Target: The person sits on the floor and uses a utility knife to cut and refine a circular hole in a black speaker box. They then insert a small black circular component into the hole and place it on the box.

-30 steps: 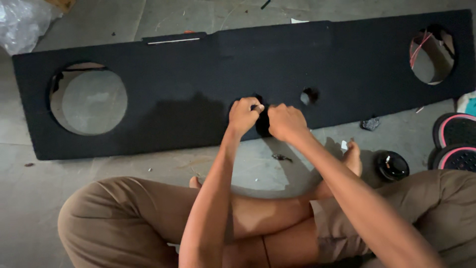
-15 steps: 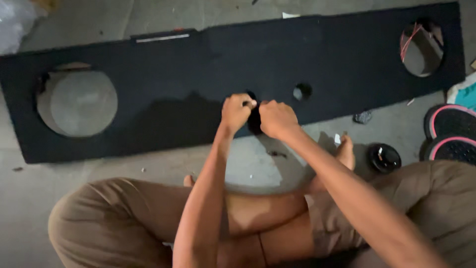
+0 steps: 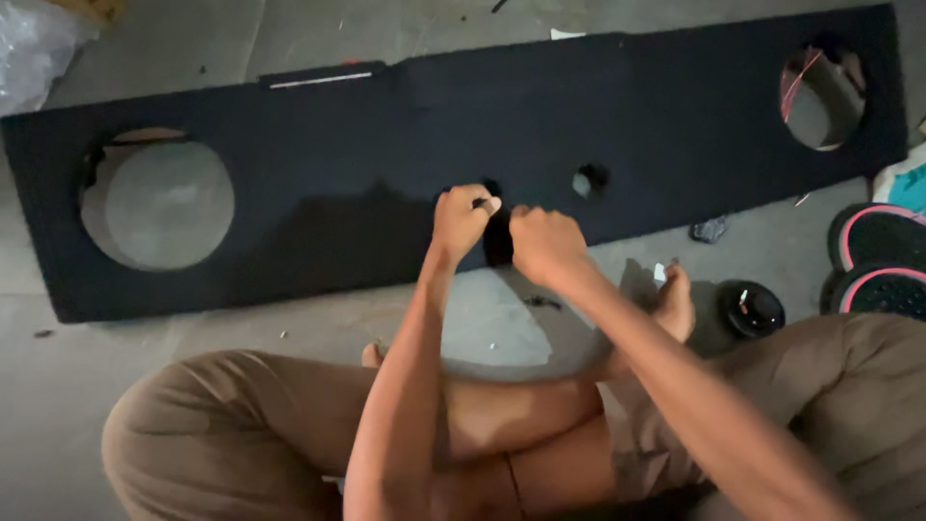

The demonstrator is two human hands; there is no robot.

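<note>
A long black carpeted panel (image 3: 386, 145) lies on the concrete floor, with a large round hole (image 3: 159, 203) at its left end, another round hole (image 3: 822, 95) at its right end and a small hole (image 3: 589, 180) near the middle. My left hand (image 3: 461, 220) and my right hand (image 3: 543, 243) are closed side by side at the panel's near edge. They grip a small black part (image 3: 498, 236) between them, beside a second small hole that the hands mostly hide. What exactly the part is I cannot tell.
I sit cross-legged in tan trousers (image 3: 222, 425), with a bare foot (image 3: 675, 304) near the panel. A small round black speaker (image 3: 750, 309) lies right of the foot. Two black pads with pink rims (image 3: 878, 260) are at the right edge. Clear plastic (image 3: 34, 43) sits top left.
The view has shifted slightly. Both hands have stayed together at the same spot on the panel's near edge, still gripping the small black part.
</note>
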